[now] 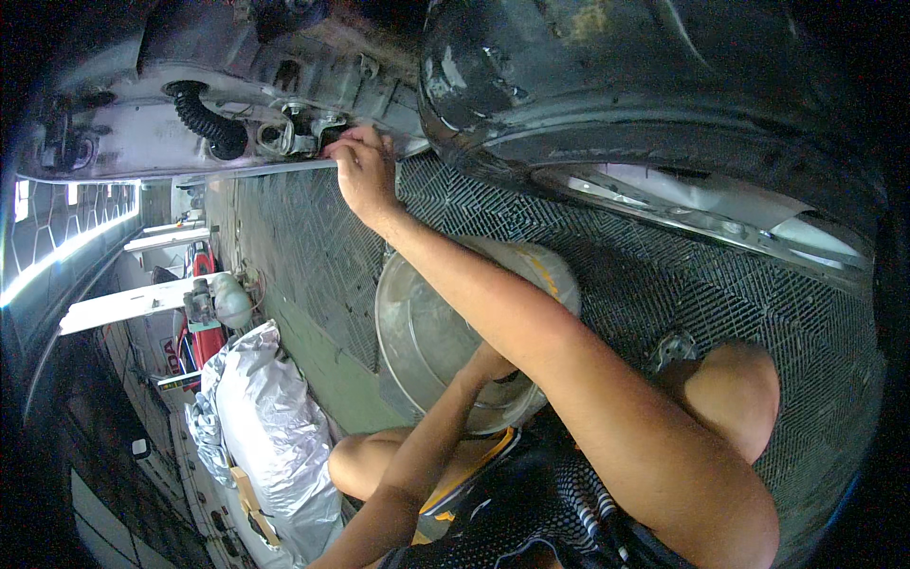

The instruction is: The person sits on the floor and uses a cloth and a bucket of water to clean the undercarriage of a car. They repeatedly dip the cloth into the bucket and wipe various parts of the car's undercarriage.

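My right hand (365, 175) reaches up to the edge of a bare car body panel (123, 137), beside a metal hinge (294, 137). Its fingers are bent together there, and whatever sits between them is too small to make out. Left of the hinge, a black corrugated rubber boot (204, 119) curves out of the panel. My left hand (491, 363) is low over a pale round plastic bucket (403, 318). The right forearm crosses in front of that hand and hides its fingers. A dark bit of something shows beside it, too little to name.
A large black curved car part (645, 104) fills the upper right. Dark ribbed matting (720, 256) covers the floor. A crumpled silver cover (275, 408) lies at the left, with a greenish tank (232, 302) and a red object (201, 258) behind it.
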Motion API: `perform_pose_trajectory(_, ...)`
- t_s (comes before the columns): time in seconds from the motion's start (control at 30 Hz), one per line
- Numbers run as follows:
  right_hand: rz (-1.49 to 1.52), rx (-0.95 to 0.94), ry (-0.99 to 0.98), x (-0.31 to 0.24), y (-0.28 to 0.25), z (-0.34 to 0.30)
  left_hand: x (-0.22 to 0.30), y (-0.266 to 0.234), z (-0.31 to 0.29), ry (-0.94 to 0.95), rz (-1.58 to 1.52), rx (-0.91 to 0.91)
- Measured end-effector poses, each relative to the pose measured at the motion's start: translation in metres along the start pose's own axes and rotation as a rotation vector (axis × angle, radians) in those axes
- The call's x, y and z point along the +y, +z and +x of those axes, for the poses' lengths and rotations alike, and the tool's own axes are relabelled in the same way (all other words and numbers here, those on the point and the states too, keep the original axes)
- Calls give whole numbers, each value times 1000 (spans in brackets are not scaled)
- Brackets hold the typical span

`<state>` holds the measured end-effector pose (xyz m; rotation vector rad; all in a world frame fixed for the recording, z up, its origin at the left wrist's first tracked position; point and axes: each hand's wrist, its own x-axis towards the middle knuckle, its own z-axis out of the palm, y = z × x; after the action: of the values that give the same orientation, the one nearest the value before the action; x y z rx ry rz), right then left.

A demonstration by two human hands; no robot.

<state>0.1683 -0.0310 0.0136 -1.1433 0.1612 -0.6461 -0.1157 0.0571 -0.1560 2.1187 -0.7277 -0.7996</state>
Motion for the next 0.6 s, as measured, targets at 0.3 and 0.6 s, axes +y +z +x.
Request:
perform_pose_trajectory(0.3,-154,87,246,-18,-2,-18,-3,1,-11,-11,84,31)
perform_pose_trajectory(0.6,-199,160,-51,-14,-1,-14,-12,4,-9,-117,188,-164)
